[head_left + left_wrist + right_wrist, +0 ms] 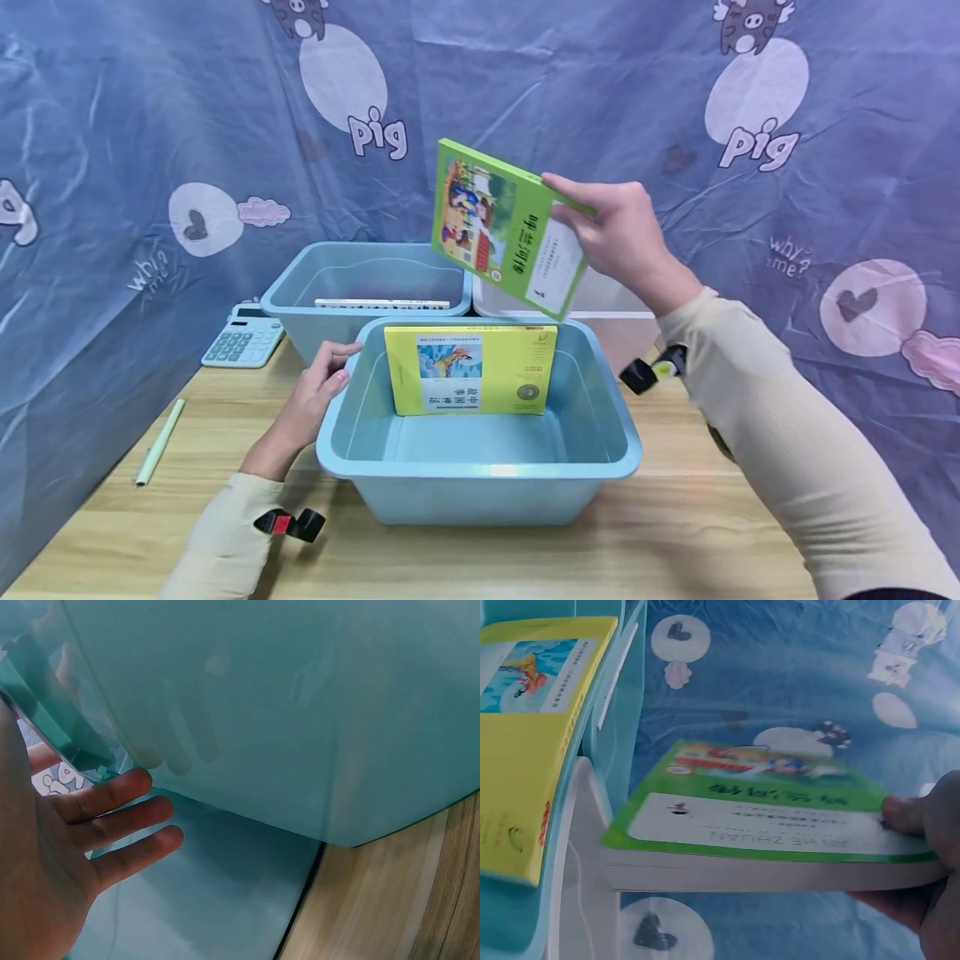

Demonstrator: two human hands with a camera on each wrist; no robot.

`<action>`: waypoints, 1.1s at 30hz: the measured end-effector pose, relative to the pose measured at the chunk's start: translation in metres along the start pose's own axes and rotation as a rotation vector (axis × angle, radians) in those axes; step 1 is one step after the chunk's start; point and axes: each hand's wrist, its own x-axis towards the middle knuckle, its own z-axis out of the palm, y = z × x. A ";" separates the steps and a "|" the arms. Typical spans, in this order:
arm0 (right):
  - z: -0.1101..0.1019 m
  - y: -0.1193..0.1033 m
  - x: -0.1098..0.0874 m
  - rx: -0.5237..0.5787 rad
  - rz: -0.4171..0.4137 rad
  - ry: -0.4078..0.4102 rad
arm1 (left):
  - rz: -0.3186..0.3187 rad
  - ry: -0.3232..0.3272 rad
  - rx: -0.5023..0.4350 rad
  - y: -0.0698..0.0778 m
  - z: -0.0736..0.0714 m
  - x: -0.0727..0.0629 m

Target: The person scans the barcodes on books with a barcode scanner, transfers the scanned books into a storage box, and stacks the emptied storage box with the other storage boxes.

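Green covers the book (487, 225) in the head view, its title reading 呼兰河传, pinched at its upper right edge by the right hand (618, 225) and held tilted above the far rim of the front blue bin (480, 471). Inside that bin a yellow book (513, 375) stands against the far wall, its title 中国神话故事 turned upside down. The left hand (315, 396), fingers loosely extended, is at the bin's left rim. Behind are another blue bin (382, 275) with a white book (382, 304) inside and a white bin (615, 292); a calculator (243, 337) and a pale green stick (160, 443) lie to the left on the wooden surface (690, 517). The blue cloth (562, 83) bears "pig" and "why me?". In the left wrist view, the left hand's fingers are slightly spread against bluish-green plastic, gripping nothing; whether every fingertip touches it, I cannot tell. In the right wrist view, the right hand's thumb lies on the green book's cover with fingers underneath; "HE ZHUAN" is legible near the page edge, while smaller lines are too blurred to read.
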 end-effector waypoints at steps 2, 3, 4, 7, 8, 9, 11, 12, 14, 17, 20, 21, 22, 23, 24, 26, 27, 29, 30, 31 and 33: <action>0.012 0.001 0.011 0.025 0.000 -0.012 | 0.004 0.003 -0.003 -0.001 0.000 0.000; 0.018 0.002 0.016 0.045 0.018 -0.021 | 0.005 0.002 -0.005 -0.001 0.000 0.000; 0.024 0.002 0.021 0.073 0.045 -0.030 | 0.005 0.000 -0.006 -0.001 0.000 0.000; 0.042 0.004 0.034 0.177 0.170 -0.064 | 0.006 -0.009 -0.009 -0.003 0.001 0.001; 0.048 0.004 0.037 0.213 0.213 -0.072 | 0.006 -0.011 -0.011 -0.003 0.001 0.001; 0.055 0.004 0.041 0.247 0.251 -0.078 | 0.007 -0.015 -0.014 -0.003 0.001 0.002; 0.068 0.003 0.047 0.294 0.297 -0.089 | 0.009 -0.015 -0.017 -0.003 0.001 0.002; 0.076 0.003 0.049 0.313 0.307 -0.093 | 0.010 -0.011 -0.018 -0.003 0.001 0.002; 0.091 0.001 0.052 0.338 0.297 -0.089 | 0.007 -0.006 -0.014 -0.003 0.000 0.002; 0.112 -0.001 0.052 0.338 0.265 -0.069 | 0.000 -0.004 -0.006 -0.003 0.000 0.001; 0.128 -0.005 0.051 0.314 0.239 -0.048 | -0.007 -0.010 -0.001 -0.003 0.001 0.000; 0.132 -0.006 0.050 0.307 0.231 -0.047 | -0.007 -0.010 -0.004 -0.003 0.001 0.001; 0.136 -0.008 0.050 0.290 0.216 -0.045 | -0.006 -0.009 -0.007 -0.003 0.001 0.001; 0.139 -0.010 0.050 0.280 0.201 -0.044 | -0.005 -0.008 -0.010 -0.003 0.001 0.001; 0.142 -0.011 0.050 0.272 0.183 -0.045 | -0.002 -0.006 -0.011 -0.003 0.001 0.001; 0.148 -0.015 0.049 0.254 0.145 -0.051 | 0.003 -0.003 -0.015 -0.002 0.001 0.002; 0.151 -0.016 0.048 0.247 0.131 -0.060 | 0.005 -0.001 -0.016 -0.002 0.001 0.002; 0.155 -0.018 0.045 0.242 0.111 -0.085 | 0.002 -0.001 -0.016 -0.002 0.001 0.001; 0.157 -0.019 0.043 0.249 0.104 -0.107 | 0.000 -0.002 -0.014 -0.002 0.000 0.001; 0.159 -0.019 0.041 0.258 0.097 -0.134 | -0.005 -0.004 -0.015 -0.002 0.000 0.001; 0.162 -0.019 0.036 0.270 0.089 -0.194 | -0.012 -0.005 -0.017 -0.002 0.000 0.000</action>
